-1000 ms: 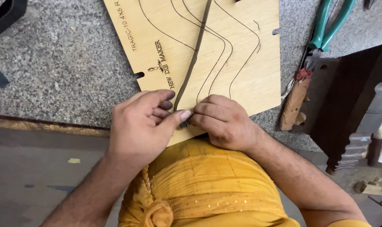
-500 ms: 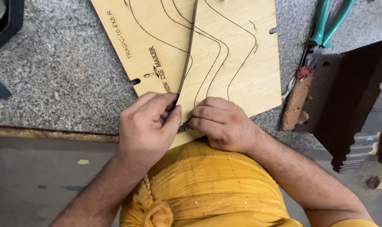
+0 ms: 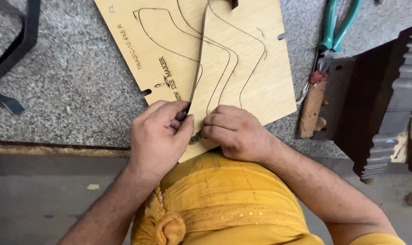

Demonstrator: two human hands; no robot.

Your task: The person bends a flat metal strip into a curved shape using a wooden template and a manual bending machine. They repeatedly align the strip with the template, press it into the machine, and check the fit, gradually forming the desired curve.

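Observation:
A flat plywood template board [image 3: 242, 59] with curved cut lines lies on a speckled grey stone worktop [image 3: 74, 86], its near corner over the edge. A thin dark strip [image 3: 197, 77] stands in one curved slot and runs down to the near edge. My left hand [image 3: 158, 138] pinches the strip's lower end with fingers closed. Pressed on the board right beside it, my right hand [image 3: 233, 131] has curled fingertips meeting the same strip end. A small dark bit [image 3: 196, 136] shows between the two hands.
Green-handled pliers [image 3: 335, 31] and a brown paper-wrapped tool [image 3: 312, 109] lie to the right of the board. A dark carved wooden block [image 3: 387, 100] stands at the right edge. Black metal bar [image 3: 15, 59] at far left. Yellow cloth [image 3: 215, 204] covers my lap below.
The board and strip appear shifted right and up in view. My left fingers have moved closer to the right hand at the strip's lower end.

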